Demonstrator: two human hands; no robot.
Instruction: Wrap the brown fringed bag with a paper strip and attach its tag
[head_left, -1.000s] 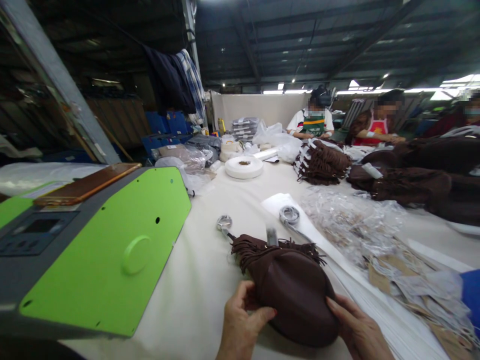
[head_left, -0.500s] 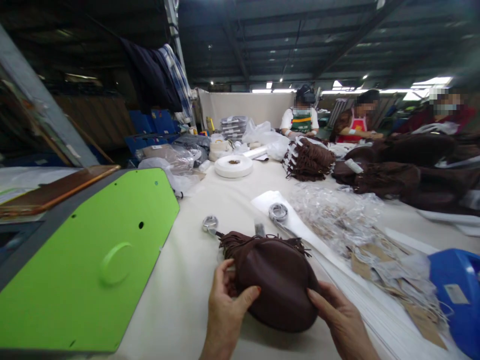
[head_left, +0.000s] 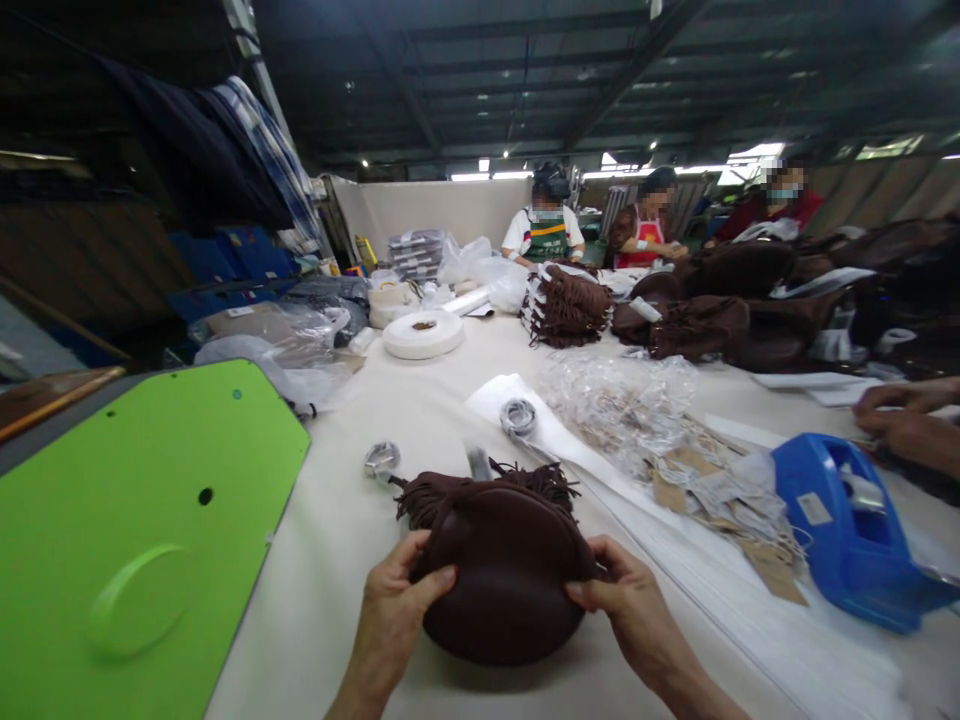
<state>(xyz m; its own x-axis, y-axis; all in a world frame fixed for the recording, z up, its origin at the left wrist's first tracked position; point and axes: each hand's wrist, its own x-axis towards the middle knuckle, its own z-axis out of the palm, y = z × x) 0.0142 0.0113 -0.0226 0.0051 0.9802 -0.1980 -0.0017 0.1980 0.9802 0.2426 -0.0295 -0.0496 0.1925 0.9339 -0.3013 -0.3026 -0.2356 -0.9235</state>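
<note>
Brown and smooth-faced, with fringe [head_left: 534, 480] at the far side: holding the bag [head_left: 510, 575] low over the near part of the desk [head_left: 337, 510], with left hand [head_left: 396, 600] clamped on one side edge and right hand [head_left: 626, 597] clamped on the other; cannot tell whether touching underneath. Seemingly at a two-handed handling or checking step; calls next for even pressure on both edges, without creasing the face.

Free passage: the strip of tabletop [head_left: 315, 530] between the green machine [head_left: 240, 440] and the left hand [head_left: 394, 600], reaching forward to the white roll [head_left: 424, 338]. Obstacles: beyond the bag [head_left: 510, 580], a shiny round bundle [head_left: 382, 459] and a grey coil [head_left: 517, 417]; rightward, white sheets [head_left: 675, 570], then crumpled plastic [head_left: 622, 400] and a blue tape dispenser [head_left: 825, 540].
</note>
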